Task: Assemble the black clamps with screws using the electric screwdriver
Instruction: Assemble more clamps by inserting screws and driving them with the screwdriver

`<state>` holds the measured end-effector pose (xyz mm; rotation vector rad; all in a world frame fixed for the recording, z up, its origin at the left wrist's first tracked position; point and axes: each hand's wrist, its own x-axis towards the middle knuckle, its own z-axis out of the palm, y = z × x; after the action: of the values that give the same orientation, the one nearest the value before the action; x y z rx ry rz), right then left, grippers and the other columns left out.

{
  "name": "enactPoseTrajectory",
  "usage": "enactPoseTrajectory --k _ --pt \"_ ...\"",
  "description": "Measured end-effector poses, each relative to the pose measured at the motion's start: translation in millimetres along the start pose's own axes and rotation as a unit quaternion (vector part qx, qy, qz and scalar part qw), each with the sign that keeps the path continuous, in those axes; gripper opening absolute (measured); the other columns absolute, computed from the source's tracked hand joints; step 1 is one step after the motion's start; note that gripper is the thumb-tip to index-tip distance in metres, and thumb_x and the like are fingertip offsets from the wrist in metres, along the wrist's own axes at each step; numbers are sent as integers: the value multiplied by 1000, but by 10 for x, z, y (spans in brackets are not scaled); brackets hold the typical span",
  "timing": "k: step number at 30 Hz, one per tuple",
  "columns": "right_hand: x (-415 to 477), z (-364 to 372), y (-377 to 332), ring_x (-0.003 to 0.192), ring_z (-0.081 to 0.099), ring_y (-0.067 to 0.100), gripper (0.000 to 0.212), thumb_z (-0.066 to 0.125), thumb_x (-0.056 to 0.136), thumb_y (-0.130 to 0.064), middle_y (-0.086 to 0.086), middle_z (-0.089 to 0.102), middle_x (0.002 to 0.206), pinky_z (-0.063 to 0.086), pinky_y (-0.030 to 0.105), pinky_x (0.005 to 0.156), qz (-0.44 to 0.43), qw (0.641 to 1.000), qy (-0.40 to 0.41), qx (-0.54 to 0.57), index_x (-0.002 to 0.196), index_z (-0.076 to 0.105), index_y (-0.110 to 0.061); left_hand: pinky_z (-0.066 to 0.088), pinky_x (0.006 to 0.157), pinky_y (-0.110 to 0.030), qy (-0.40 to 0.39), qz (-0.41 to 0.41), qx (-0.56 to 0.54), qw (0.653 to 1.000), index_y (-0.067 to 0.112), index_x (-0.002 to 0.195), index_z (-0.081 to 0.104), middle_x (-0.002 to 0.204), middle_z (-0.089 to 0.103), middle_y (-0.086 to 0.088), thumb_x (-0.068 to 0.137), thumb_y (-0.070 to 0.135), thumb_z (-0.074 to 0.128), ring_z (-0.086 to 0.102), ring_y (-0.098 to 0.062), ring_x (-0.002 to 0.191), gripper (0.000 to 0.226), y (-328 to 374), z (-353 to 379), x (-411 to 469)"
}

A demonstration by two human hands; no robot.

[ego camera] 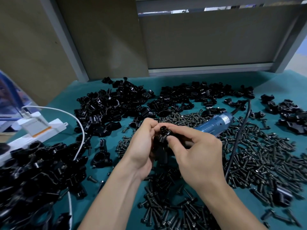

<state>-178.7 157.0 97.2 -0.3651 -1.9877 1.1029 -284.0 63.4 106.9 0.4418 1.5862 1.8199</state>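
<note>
Your left hand (142, 146) grips a clamp (160, 146) just in front of the screwdriver (216, 124); your right hand (196, 151) pinches a screw (163, 129) at the clamp's top. You look to be seating the screw; next, take the screwdriver and drive it straight.

Black clamp (159, 151) upright, blue screwdriver (214, 124) lying among screws (259, 156)
</note>
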Motion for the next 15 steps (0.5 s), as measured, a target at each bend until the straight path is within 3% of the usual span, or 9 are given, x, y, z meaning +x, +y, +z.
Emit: enactPoseTrajectory --k 2,4,5,9,12,15 --pt "15 -16 35 81 70 -10 31 83 85 -13 -42 69 86 52 5 73 33 999 11 9 103 81 -38 64 80 -39 -27 -3 -27 999 16 105 81 108 78 -11 100 32 39 74 -26 101 45 5 -36 0" --pt "38 -30 68 76 71 -7 26 84 84 -15 -36 72 83 53 6 70 63 997 23 25 98 81 -37 57 102 -55 -60 -5 -41 997 18 115 79 124 74 -19 91 28 48 68 -35 120 40 30 -63 -25" --pt "47 -38 76 75 71 -7 26 85 84 -16 -34 72 82 53 6 69 72 997 29 29 95 80 -40 56 103 -54 -73 -5 -41 997 21 118 78 128 72 -20 88 26 52 67 -35 120 40 36 -82 -29" --pt "100 -87 76 74 71 -6 40 85 85 -15 -33 72 77 53 7 68 74 996 46 35 80 71 -52 50 65 -26 -80 3 -49 996 20 120 76 113 76 -5 89 20 75 66 -14 90 31 62 -101 -29" --pt "108 -102 102 76 73 -3 34 83 86 -16 -31 73 80 57 13 72 74 996 42 34 87 74 -49 52 63 -23 -39 15 -53 998 15 99 70 91 73 -1 76 27 78 65 -8 73 28 41 -65 -12" --pt "81 -89 108 79 72 -6 26 84 85 -17 -34 72 85 54 8 74 68 997 32 18 97 79 -39 54 65 -23 11 42 -16 999 21 85 75 82 73 -1 69 34 82 68 -10 73 21 9 -36 10"
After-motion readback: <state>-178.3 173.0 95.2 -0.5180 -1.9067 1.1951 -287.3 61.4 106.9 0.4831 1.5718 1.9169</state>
